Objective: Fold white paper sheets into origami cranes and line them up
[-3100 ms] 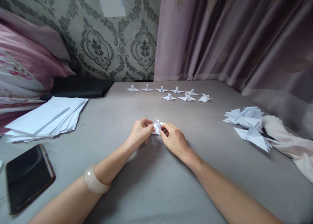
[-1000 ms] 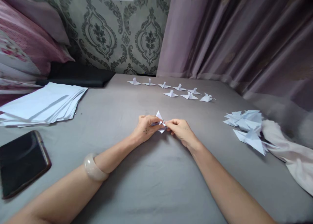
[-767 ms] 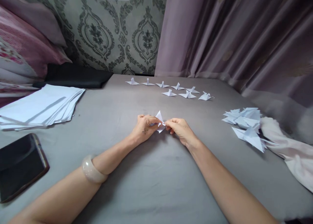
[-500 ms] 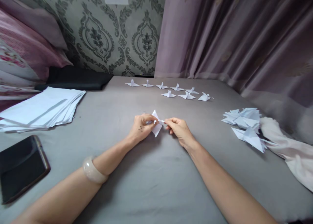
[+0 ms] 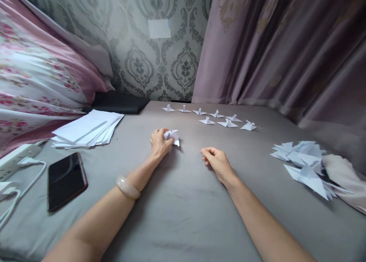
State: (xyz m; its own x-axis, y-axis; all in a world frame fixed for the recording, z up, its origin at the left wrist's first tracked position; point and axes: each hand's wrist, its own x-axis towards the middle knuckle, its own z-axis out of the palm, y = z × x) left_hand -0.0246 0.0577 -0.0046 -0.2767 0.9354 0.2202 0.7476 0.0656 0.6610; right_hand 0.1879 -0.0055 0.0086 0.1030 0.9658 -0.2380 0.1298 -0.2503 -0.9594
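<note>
My left hand [image 5: 160,143] is closed round one side of a folded white paper crane [image 5: 174,137], a little above or on the grey cloth. The hand hides part of the crane, whose creased paper points out to the right. Apart from it, my right hand [image 5: 215,161] has its thumb and forefinger pressed together and the other fingers curled. I see nothing between those fingertips. Beyond both hands, several finished paper cranes [image 5: 227,123] stand in two rows with their wings spread.
On the right lies a heap of folded white paper [image 5: 305,155] beside a pale cloth [image 5: 343,178]. At the left are a stack of paper sheets [image 5: 85,128], a phone [image 5: 66,182] and a power strip [image 5: 17,159] with white cables. A black flat item [image 5: 120,102] lies near the wall.
My left hand has moved left with the paper crane, and my right hand has let go of it. The view has tilted up and turned left, bringing the power strip into sight.
</note>
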